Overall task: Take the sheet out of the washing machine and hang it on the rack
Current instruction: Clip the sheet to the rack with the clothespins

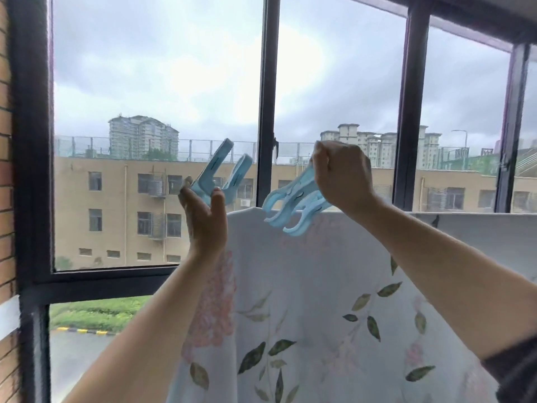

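Note:
A pale sheet (313,286) printed with pink flowers and green leaves hangs draped over a rail hidden under its top fold, in front of the window. My right hand (340,175) grips the handles of a big light-blue clothes peg (293,205). Its open jaws sit just above the sheet's top edge near the left corner. My left hand (205,216) is raised left of the sheet and pinches a second light-blue peg (220,175) between thumb and fingers, its handles pointing up. That peg is clear of the sheet.
A dark-framed window (268,97) stands close behind the sheet, with buildings and grey sky outside. A brick wall (5,170) bounds the left side. The sheet's top edge runs on to the right (479,219).

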Motion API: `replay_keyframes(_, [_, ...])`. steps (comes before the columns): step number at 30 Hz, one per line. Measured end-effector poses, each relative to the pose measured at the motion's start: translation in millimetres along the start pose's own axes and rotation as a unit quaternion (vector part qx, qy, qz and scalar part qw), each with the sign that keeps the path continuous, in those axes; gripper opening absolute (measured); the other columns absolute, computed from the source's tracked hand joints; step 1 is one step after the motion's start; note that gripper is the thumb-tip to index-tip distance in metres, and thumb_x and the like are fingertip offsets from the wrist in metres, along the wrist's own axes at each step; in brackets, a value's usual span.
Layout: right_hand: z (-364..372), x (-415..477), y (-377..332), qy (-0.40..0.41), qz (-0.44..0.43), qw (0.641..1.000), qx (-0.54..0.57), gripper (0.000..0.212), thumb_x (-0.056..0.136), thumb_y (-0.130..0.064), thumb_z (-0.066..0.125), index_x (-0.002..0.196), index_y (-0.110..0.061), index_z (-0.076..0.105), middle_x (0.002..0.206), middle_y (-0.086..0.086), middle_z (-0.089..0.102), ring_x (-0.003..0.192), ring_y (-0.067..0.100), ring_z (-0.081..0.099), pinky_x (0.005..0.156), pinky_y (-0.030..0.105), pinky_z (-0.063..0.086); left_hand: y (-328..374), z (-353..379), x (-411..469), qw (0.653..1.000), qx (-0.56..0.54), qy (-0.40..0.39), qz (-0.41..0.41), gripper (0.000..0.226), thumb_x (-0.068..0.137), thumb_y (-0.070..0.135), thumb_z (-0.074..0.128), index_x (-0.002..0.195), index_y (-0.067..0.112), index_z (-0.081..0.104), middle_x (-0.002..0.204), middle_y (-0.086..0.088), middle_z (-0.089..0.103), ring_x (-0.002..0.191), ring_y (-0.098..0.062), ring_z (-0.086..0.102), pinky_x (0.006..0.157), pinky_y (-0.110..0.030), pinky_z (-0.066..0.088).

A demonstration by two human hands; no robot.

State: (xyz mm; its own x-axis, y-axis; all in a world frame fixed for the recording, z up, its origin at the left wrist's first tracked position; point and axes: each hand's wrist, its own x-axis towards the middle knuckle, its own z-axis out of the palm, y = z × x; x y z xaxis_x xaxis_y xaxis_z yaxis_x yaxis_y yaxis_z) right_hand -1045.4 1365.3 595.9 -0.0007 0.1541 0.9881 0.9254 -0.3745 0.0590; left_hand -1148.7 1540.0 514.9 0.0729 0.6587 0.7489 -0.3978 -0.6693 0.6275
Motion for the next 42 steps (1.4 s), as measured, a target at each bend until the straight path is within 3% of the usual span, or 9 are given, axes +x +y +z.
replay_keyframes(8, [31.1, 32.0, -11.9, -0.018, -0.196, 0.974, -0.115, 0.039, 0.089, -0.026, 0.033, 0.053, -0.016, 0.044, 0.048, -0.004, 0.040, 0.039, 0.016, 0.034, 0.043, 0.020, 0.031, -18.7, 0.1, 11.1, 0.999, 0.013, 0.005, -0.035, 0.070, 0.077, 0.040, 0.036, 0.135, 0.002, 0.028, 0.130, -0.021, 0.039, 0.112, -0.031, 0.048, 0.089, -0.049, 0.049])
replay_keyframes(19, [62.9, 43.2, -10.6, -0.109, -0.188, 0.969, -0.114, 0.047, 0.089, -0.032, 0.022, 0.053, -0.013, 0.045, 0.050, -0.003, 0.042, 0.044, 0.020, 0.042, 0.048, 0.023, 0.037, -18.9, 3.7, 7.6, 0.999, 0.022, -0.012, -0.038, 0.069, 0.075, 0.041, 0.035, 0.133, 0.003, 0.030, 0.128, -0.018, 0.040, 0.106, -0.021, 0.043, 0.083, -0.035, 0.043])
replay_keyframes(23, [71.9, 41.3, -11.6, -0.181, -0.171, 0.962, -0.113, 0.048, 0.094, -0.030, 0.026, 0.058, -0.012, 0.052, 0.058, 0.002, 0.055, 0.054, 0.018, 0.049, 0.060, 0.025, 0.037, -21.2, 4.1, 5.2, 0.999, 0.014, -0.012, -0.035, 0.082, 0.066, 0.055, 0.029, 0.132, 0.006, 0.029, 0.126, -0.016, 0.041, 0.108, -0.024, 0.046, 0.084, -0.038, 0.047])
replay_keyframes(26, [72.4, 47.5, -9.7, -0.273, -0.128, 0.950, -0.080, 0.049, 0.097, -0.032, 0.030, 0.055, -0.012, 0.045, 0.054, 0.002, 0.047, 0.050, 0.016, 0.046, 0.057, 0.026, 0.035, -24.4, 4.8, 5.0, 0.999, 0.015, -0.009, -0.033, 0.079, 0.067, 0.055, 0.030, 0.133, 0.010, 0.028, 0.127, -0.014, 0.041, 0.111, -0.026, 0.047, 0.089, -0.049, 0.049])
replay_keyframes(29, [74.4, 54.2, -10.1, -0.362, -0.069, 0.929, -0.035, 0.052, 0.097, -0.043, 0.029, 0.055, -0.014, 0.038, 0.055, 0.003, 0.043, 0.050, 0.017, 0.041, 0.055, 0.028, 0.035, -23.0, 4.5, 3.6, 1.000, 0.011, -0.003, -0.023, 0.079, 0.067, 0.054, 0.031, 0.133, 0.009, 0.029, 0.125, -0.013, 0.041, 0.109, -0.021, 0.044, 0.087, -0.041, 0.048])
replay_keyframes(32, [72.5, 45.7, -10.3, -0.315, -0.051, 0.948, 0.000, 0.048, 0.098, -0.048, 0.029, 0.072, -0.016, 0.054, 0.067, -0.002, 0.056, 0.061, 0.016, 0.052, 0.061, 0.028, 0.040, -19.3, 2.5, -1.3, 1.000, 0.000, 0.003, -0.022, 0.077, 0.071, 0.049, 0.037, 0.135, 0.007, 0.029, 0.128, -0.015, 0.042, 0.107, -0.017, 0.042, 0.083, -0.026, 0.041])
replay_keyframes(36, [64.5, 24.7, -8.8, -0.160, -0.059, 0.984, 0.058, 0.040, 0.097, -0.039, 0.041, 0.127, -0.014, 0.055, 0.126, 0.002, 0.061, 0.114, 0.018, 0.056, 0.091, 0.033, 0.045, -13.1, -6.5, -11.2, 0.999, -0.018, 0.025, -0.015, 0.073, 0.078, 0.043, 0.044, 0.138, 0.007, 0.025, 0.133, -0.017, 0.040, 0.106, -0.016, 0.046, 0.074, -0.006, 0.040])
replay_keyframes(39, [55.0, 4.4, -9.1, -0.096, -0.068, 0.986, 0.118, 0.039, 0.093, -0.027, 0.046, 0.128, -0.010, 0.052, 0.131, 0.005, 0.057, 0.121, 0.018, 0.051, 0.100, 0.032, 0.041, 0.6, -12.4, -24.8, 0.999, -0.039, 0.024, 0.019, 0.087, 0.072, 0.057, 0.044, 0.140, 0.006, 0.023, 0.134, -0.016, 0.039, 0.106, -0.013, 0.048, 0.071, 0.005, 0.037])
replay_keyframes(42, [35.4, -22.7, -12.2, -0.061, -0.033, 0.977, 0.202, 0.039, 0.091, -0.017, 0.049, 0.129, -0.008, 0.050, 0.131, 0.006, 0.055, 0.119, 0.015, 0.050, 0.100, 0.018, 0.035, 21.5, -13.8, -47.8, 0.996, -0.066, 0.014, 0.056, 0.092, 0.072, 0.063, 0.045, 0.140, 0.006, 0.023, 0.133, -0.012, 0.039, 0.100, 0.010, 0.047, 0.076, 0.003, 0.037])
